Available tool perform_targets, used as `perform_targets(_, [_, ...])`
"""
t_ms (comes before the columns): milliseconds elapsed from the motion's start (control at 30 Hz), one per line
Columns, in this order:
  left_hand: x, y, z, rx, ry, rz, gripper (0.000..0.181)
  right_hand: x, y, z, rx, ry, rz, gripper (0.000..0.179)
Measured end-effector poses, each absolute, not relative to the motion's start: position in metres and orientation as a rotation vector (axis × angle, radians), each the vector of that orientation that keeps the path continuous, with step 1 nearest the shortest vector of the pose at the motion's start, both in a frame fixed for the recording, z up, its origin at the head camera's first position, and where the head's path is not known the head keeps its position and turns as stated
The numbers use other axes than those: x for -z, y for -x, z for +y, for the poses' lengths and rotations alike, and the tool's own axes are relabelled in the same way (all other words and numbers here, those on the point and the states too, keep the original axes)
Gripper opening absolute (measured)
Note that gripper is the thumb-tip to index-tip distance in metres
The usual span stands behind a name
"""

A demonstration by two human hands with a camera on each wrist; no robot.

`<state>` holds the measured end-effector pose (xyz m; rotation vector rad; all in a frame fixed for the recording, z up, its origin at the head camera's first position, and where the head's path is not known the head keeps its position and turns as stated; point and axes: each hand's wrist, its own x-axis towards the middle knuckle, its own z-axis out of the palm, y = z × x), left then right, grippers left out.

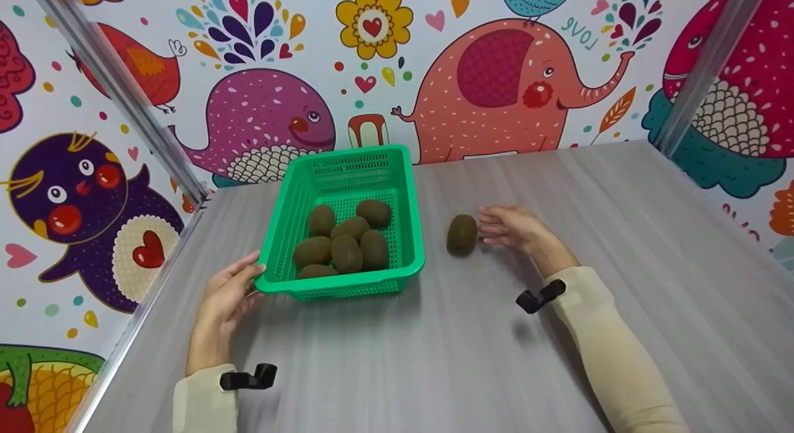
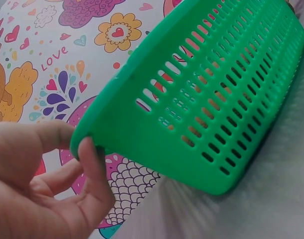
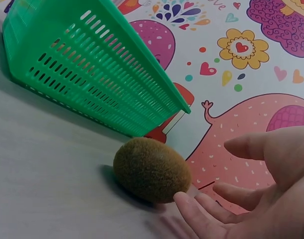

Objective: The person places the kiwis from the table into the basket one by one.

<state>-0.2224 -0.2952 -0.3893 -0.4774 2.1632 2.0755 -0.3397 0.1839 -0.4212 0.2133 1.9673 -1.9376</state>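
Note:
A green plastic basket (image 1: 417,234) with slotted walls stands on the table, several brown kiwifruits (image 1: 347,254) lying in it. My left hand (image 1: 228,296) pinches the basket's near left corner; in the left wrist view the thumb and fingers (image 2: 94,172) grip its rim. To the right of the basket, a single kiwifruit (image 1: 462,235) lies on the table. Beside that fruit is my right hand (image 1: 518,230), its fingers extended toward it and nothing held. In the right wrist view the fingertips (image 3: 184,200) are right at the fruit's lower edge, the thumb spread apart.
The grey wood-grain table (image 1: 471,358) is bounded by walls covered with cartoon animals. Metal posts (image 1: 133,101) stand at the back corners, and a metal edge runs along the left side. Black bands with small mounts (image 1: 249,378) sit on both wrists.

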Motion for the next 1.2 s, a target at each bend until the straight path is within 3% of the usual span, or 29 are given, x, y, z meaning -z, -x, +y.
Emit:
perform_targets(600, [0.389,0.225,-0.294,-2.106,0.477,2.138,0.057,0.432,0.339,0.171,1.918,-0.256,1.953,0.057])
perform_targets(833, [0.390,0.223,-0.294,-2.098,0.464,2.144,0.056,0.433,0.338,0.161,1.870,-0.243,2.029,0.069])
perform_targets(1200, [0.391,0.222,-0.295,-2.095,0.464,2.146,0.056,0.433,0.337,0.153,1.802,-0.239,2.104,0.066])
